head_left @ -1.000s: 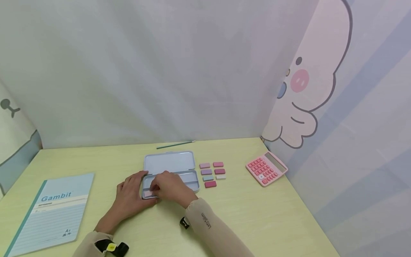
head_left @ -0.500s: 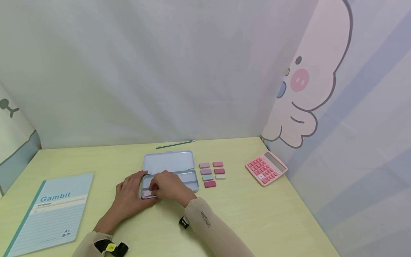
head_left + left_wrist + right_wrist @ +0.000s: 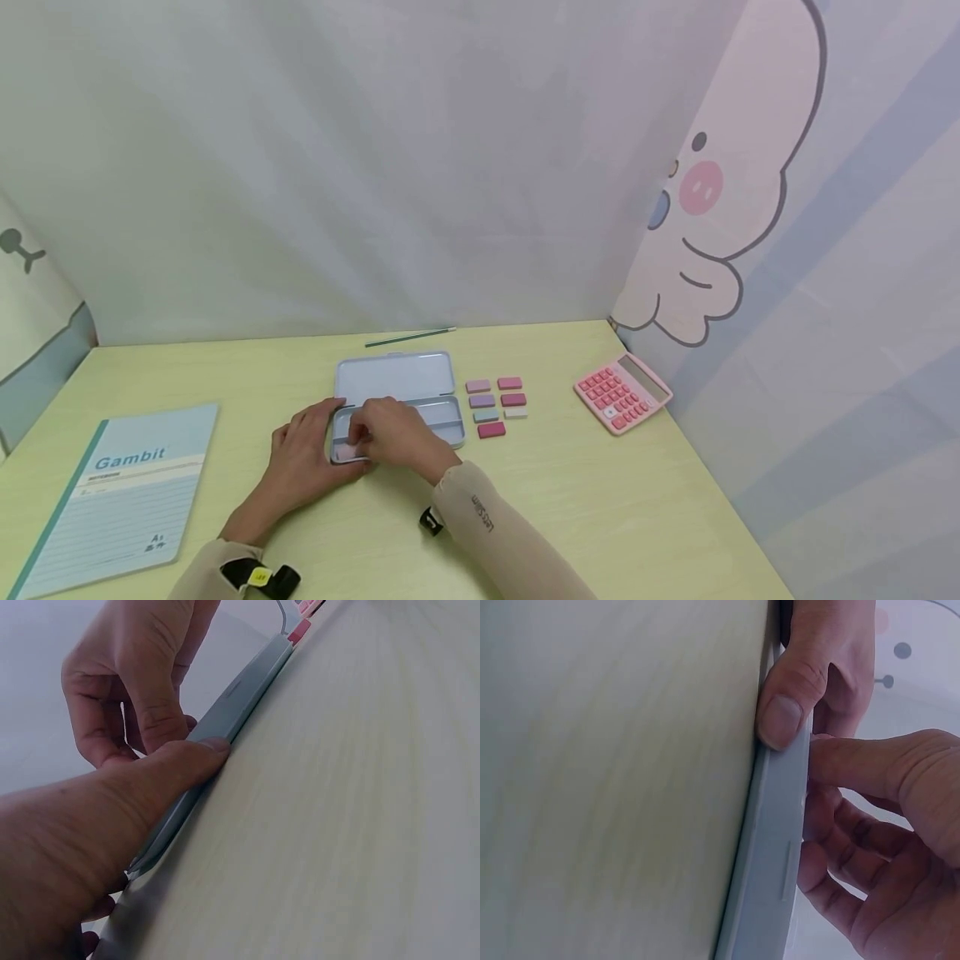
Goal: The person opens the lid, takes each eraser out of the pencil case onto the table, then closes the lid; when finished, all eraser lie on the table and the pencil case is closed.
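One Gambit notebook (image 3: 112, 492) far left of one open grey-blue metal pencil case (image 3: 396, 379). Left hand (image 3: 300, 458) against its left end, thumb curled on the front wall. Right hand (image 3: 397, 433) inside, fingers bent over a pale pink eraser (image 3: 347, 451). Seven loose erasers (image 3: 495, 406) just right; one pink calculator (image 3: 621, 392) beyond.

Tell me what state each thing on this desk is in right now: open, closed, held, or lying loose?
Grey-blue metal pencil tin: open, lid laid back flat.
Left hand: steadies the tin's left end, thumb on its wall.
Right hand: fingers curled inside the tin.
Small pink and pastel erasers: loose, in rows right of the tin.
Pink calculator: lying untouched.
Blue Gambit notebook: closed.
Green pencil: lying flat.
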Available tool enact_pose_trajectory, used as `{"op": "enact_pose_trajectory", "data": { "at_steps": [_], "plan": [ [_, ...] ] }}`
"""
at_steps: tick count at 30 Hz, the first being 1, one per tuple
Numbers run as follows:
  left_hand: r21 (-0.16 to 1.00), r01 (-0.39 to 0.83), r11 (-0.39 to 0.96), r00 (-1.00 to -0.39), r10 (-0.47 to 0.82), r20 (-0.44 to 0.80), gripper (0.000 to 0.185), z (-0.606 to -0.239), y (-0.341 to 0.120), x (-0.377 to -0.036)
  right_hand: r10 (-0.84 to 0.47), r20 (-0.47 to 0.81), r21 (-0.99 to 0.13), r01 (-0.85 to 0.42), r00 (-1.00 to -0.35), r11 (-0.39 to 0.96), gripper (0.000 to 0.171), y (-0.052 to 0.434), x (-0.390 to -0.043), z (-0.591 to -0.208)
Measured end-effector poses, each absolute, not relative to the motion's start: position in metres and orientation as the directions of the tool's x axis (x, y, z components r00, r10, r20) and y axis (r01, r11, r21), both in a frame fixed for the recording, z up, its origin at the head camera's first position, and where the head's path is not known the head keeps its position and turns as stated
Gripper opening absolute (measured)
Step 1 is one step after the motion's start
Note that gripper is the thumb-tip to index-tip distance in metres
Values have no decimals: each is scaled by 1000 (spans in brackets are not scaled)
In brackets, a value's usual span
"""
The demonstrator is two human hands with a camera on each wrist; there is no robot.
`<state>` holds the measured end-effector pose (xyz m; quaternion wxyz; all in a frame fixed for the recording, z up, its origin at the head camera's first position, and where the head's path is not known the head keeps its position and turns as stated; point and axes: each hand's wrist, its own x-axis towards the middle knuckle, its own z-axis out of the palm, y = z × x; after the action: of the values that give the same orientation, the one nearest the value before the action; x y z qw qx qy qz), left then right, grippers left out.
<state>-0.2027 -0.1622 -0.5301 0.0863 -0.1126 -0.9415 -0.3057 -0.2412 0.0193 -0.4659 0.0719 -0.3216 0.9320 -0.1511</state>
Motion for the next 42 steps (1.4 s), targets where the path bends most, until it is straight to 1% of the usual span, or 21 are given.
{"op": "enact_pose_trajectory", "data": {
  "at_steps": [10,16,22,27,34,42],
  "plan": [
    [551,268,790,-959,165,230,107,-531,-163,-204,-620,-18,-351,-576,-784,738,13,22,-239,-465],
    [547,267,794,-959,164,229,107,-531,-162,-205,-625,-16,-334,-585,-780,739,7,24,-241,-465],
    [543,261,798,-961,164,221,109,-529,-161,-204,-629,5,-321,-597,-777,735,17,29,-241,-462],
    [535,259,804,-962,163,221,108,-530,-162,-204,-644,32,-337,-615,-764,713,18,36,-241,-456],
    [539,255,802,-964,167,208,109,-531,-162,-206,-619,37,-397,-580,-784,711,20,52,-238,-451],
    [535,237,811,-969,160,187,111,-531,-162,-206,-594,72,-401,-568,-801,719,21,77,-237,-451]
  ]
}}
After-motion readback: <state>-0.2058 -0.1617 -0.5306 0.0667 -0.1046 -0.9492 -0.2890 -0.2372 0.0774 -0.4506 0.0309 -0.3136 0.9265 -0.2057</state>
